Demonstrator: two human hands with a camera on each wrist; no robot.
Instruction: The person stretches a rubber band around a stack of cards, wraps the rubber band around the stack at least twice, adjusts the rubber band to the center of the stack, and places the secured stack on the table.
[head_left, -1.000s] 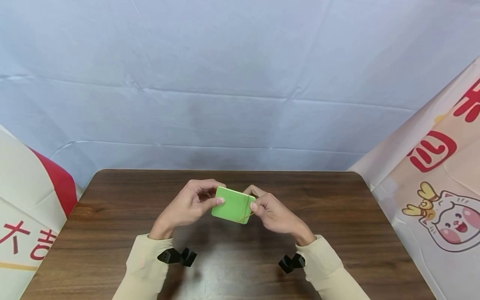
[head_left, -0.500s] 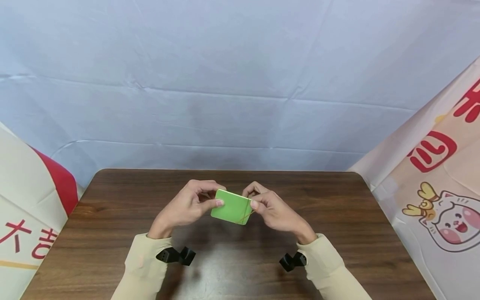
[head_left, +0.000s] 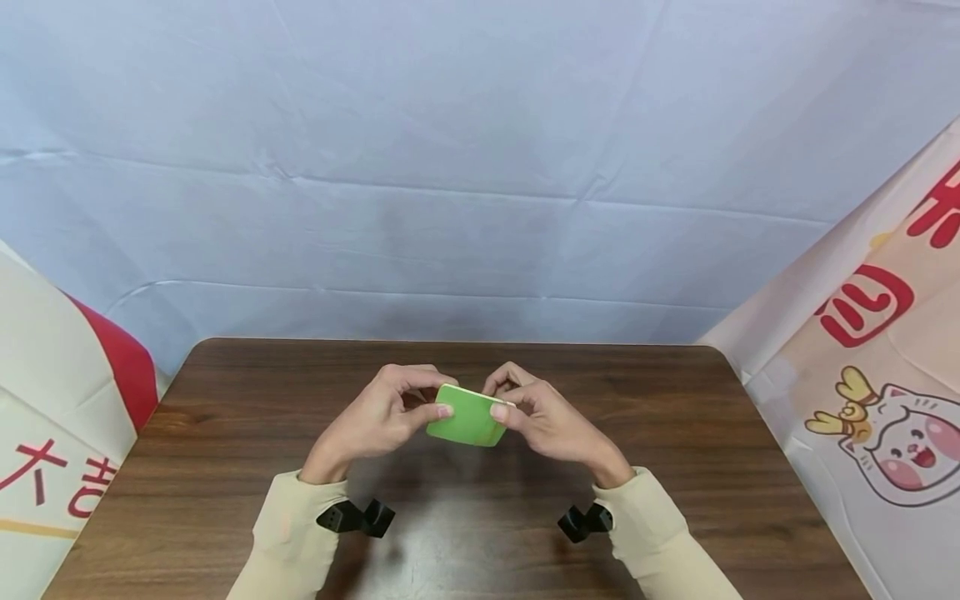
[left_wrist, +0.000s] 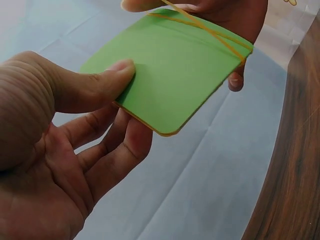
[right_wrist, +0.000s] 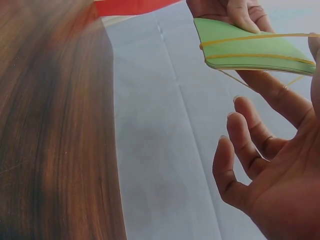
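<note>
A thin stack of small green cards (head_left: 467, 421) with rounded corners is held up over the table in the head view. My left hand (head_left: 381, 417) pinches its left end, thumb on the front face and fingers behind. A yellow rubber band (left_wrist: 227, 48) crosses the other end, one strand pulled slantwise away from the face. In the right wrist view, layered edges show on the stack, and band strands stretch to the thumb and forefinger of my right hand (right_wrist: 280, 170). That hand's other fingers are loosely bent below. In the head view its thumb overlaps the stack's right end.
A dark wood-grain table (head_left: 240, 417) lies beneath both hands. Pale cloth (head_left: 450, 167) hangs behind it, with printed banners (head_left: 885, 375) at the sides. Black wrist cameras (head_left: 360, 517) sit on cream sleeves (head_left: 296, 533).
The stack has tipped, so its front looks shorter in the head view. My right thumb has shifted left over its front face, and the band strand there shows less. The left hand stays nearly in place.
</note>
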